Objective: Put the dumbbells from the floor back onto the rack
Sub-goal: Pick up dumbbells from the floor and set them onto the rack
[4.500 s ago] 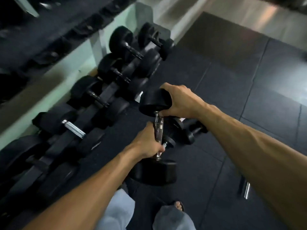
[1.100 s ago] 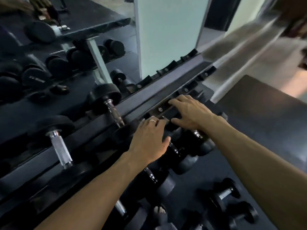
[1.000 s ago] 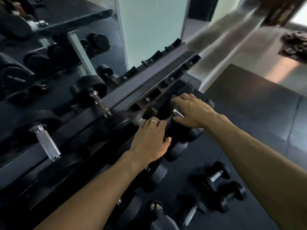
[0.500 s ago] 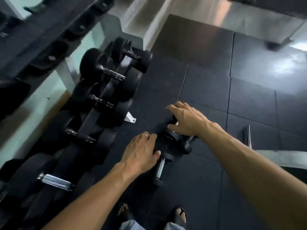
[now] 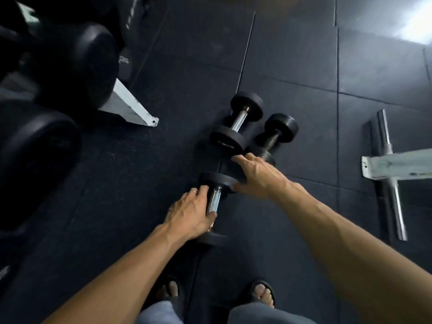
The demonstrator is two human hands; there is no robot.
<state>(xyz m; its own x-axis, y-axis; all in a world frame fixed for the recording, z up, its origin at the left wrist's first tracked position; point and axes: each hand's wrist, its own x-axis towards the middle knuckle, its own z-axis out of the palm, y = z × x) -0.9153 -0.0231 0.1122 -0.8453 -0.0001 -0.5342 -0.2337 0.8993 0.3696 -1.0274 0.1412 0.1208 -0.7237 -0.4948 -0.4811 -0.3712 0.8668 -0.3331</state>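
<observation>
Dumbbell [image 5: 214,202] on the floor mat [image 5: 117,183], between my two hands.
My left hand [image 5: 190,213] has its fingers curling around its chrome handle; my right hand [image 5: 257,177] lies with fingers spread loosely over its far head. Just beyond my right fingertips lie two more dumbbells [image 5: 240,122] side by side; the rack foot [image 5: 131,106] sits well left, a steel bar [image 5: 390,174] well right.

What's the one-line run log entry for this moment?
left hand: grips chrome handle of nearest black round-headed dumbbell | right hand: rests on its far head | dumbbell: on floor | other two black dumbbells: untouched
</observation>
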